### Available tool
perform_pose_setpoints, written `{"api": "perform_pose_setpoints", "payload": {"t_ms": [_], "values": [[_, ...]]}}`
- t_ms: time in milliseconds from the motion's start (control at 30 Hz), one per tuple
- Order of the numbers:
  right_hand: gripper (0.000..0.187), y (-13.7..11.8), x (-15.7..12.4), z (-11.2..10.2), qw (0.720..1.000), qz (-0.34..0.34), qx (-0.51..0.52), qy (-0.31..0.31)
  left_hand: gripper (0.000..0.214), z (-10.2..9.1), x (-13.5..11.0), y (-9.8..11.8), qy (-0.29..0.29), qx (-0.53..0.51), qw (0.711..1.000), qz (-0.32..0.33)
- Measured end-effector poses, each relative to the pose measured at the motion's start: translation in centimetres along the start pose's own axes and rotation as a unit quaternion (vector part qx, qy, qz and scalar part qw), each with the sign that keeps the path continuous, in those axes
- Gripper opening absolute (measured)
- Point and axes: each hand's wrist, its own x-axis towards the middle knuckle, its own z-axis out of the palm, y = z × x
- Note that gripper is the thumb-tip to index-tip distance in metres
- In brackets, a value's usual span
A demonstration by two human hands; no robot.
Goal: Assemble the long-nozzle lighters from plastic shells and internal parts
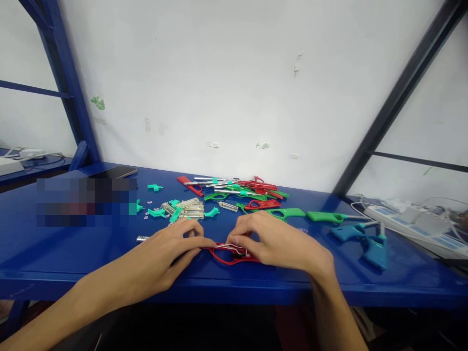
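Observation:
A red lighter casing (227, 262) lies near the table's front edge, its inside facing up. Thin white wires (234, 246) and a small black part (237, 255) sit in it. My left hand (175, 248) pinches the casing's left end between thumb and index finger. From the right, my right hand (272, 241) reaches over the casing, with thumb and fingertips closed at the white wires; the exact grip is partly hidden. Just beyond my left hand is a pile of clear lighter fuel tanks (190, 208) with teal triggers (156, 213).
Behind the hands are silver lighter tubes (212, 179), red casings (265, 204) and green casings (287, 213). Blue lighters (376, 251) and a green lighter (323, 217) lie at right, near white power strips (405, 224). A dark flat device (115, 172) lies back left.

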Motion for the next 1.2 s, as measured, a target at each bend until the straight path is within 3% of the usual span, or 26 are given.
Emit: {"api": "perform_pose_setpoints", "payload": {"t_ms": [900, 1200], "values": [[0.031, -0.33, -0.15, -0.07, 1.000, -0.007, -0.017, 0.000, 0.038, -0.02, -0.15, 0.10, -0.032, -0.022, 0.999, -0.028], [0.023, 0.04, -0.16, -0.27, 1.000, -0.009, -0.013, 0.017, 0.038, -0.06, -0.01, 0.14, -0.014, -0.013, 1.000, -0.017]]}}
